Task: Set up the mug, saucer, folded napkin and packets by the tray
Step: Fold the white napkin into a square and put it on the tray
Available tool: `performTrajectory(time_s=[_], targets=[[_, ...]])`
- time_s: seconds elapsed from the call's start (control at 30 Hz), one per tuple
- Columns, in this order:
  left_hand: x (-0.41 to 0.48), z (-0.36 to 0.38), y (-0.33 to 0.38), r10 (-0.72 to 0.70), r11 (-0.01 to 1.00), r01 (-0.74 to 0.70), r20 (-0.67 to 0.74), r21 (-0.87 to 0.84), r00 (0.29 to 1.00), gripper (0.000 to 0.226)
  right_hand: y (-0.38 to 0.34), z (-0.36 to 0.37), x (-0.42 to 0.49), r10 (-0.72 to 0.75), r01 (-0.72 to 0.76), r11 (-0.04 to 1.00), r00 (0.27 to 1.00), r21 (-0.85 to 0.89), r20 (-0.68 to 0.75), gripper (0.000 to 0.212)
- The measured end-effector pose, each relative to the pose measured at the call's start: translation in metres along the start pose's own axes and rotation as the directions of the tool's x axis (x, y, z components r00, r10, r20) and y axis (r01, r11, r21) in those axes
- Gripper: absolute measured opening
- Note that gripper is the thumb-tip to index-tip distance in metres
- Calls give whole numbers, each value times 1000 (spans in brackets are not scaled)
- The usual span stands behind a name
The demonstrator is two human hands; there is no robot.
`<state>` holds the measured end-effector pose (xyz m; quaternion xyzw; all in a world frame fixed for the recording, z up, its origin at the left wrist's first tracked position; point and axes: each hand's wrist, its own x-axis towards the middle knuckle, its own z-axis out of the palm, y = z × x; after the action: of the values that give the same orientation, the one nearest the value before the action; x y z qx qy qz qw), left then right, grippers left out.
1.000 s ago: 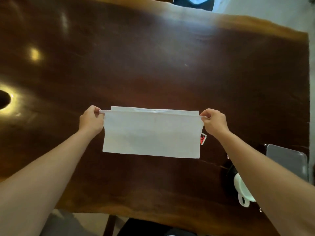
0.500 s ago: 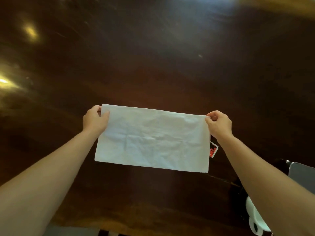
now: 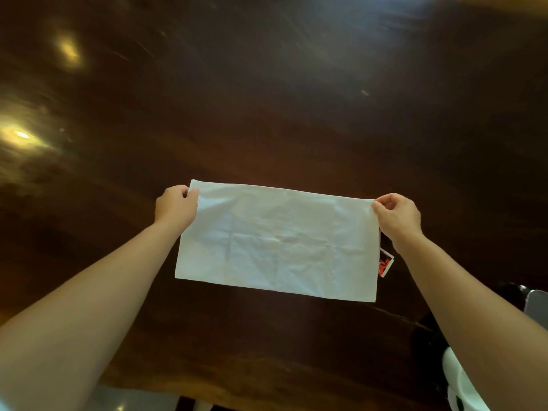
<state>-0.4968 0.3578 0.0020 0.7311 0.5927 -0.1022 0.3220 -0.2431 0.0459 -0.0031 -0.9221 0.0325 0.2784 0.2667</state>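
A white napkin (image 3: pixel 275 241), folded once into a long rectangle, hangs stretched above the dark wooden table (image 3: pixel 267 99). My left hand (image 3: pixel 176 207) pinches its upper left corner and my right hand (image 3: pixel 398 218) pinches its upper right corner. A red and white packet (image 3: pixel 385 264) lies on the table, peeking out beside the napkin's right edge. The white mug (image 3: pixel 456 381) shows at the bottom right, mostly hidden by my right forearm. A grey tray (image 3: pixel 536 307) corner is at the right edge.
The table's near edge runs along the bottom of the view, with floor below it. Lamp reflections glare on the left part of the tabletop.
The napkin was held just above the table with a narrow back layer showing; now it hangs lifted with its creased face toward me. The view has tilted down and closer.
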Motion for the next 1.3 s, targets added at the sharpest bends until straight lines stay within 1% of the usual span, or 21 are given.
performTrajectory(time_s=[0.13, 0.2, 0.3, 0.37, 0.47, 0.53, 0.63, 0.73, 0.8, 0.9, 1.03, 1.1, 1.2, 1.23, 1.3], targets=[[2, 3, 2, 37, 998, -35, -36, 58, 999, 42, 2, 4, 1, -49, 49, 999, 997, 2, -64, 15], [1, 5, 1, 27, 992, -19, -71, 123, 997, 46, 3, 7, 2, -51, 51, 999, 994, 0, -94, 24], [0, 7, 0, 16, 980, 8, -115, 199, 993, 47, 3, 8, 4, -53, 44, 997, 987, -61, -154, 40], [-4, 6, -1, 18, 983, 4, -117, 186, 993, 46, 2, 8, 2, -47, 35, 996, 987, -81, -156, 45], [-18, 3, -3, -15, 994, 27, -108, 107, 994, 40, 5, 7, -14, -23, 14, 997, 994, -78, -107, 48], [-30, 0, -10, -67, 995, 72, -82, 67, 994, 38, 12, 6, -32, 6, -11, 998, 997, -64, -74, 47], [-45, -1, -34, -149, 989, 149, -36, 10, 988, 38, 29, 5, -58, 57, -58, 997, 998, -48, -24, 40], [-61, 0, -57, -207, 976, 207, 13, -69, 978, 36, 43, 3, -76, 85, -86, 995, 996, -48, -20, 30], [-71, 0, -67, -215, 968, 216, 27, -125, 976, 34, 50, 2, -85, 95, -96, 993, 995, -69, -9, 29], [-84, -1, -79, -218, 963, 221, 34, -156, 975, 30, 61, 1, -96, 124, -123, 987, 992, -103, 7, 24], [-98, 1, -91, -240, 939, 254, 86, -233, 967, 18, 76, 2, -109, 186, -181, 972, 982, -149, 18, 21], [-104, 2, -95, -260, 910, 282, 113, -305, 959, 16, 82, 4, -117, 215, -208, 964, 976, -167, 24, 18], [-110, 7, -101, -288, 830, 316, 131, -460, 949, 14, 95, 9, -127, 246, -242, 962, 969, -123, 15, 9], [-112, 7, -102, -301, 796, 329, 141, -508, 943, 14, 97, 11, -129, 264, -262, 962, 964, -76, 11, 7], [-113, 7, -104, -324, 726, 360, 171, -586, 931, 15, 101, 13, -134, 332, -333, 938, 943, 91, 30, 8]])
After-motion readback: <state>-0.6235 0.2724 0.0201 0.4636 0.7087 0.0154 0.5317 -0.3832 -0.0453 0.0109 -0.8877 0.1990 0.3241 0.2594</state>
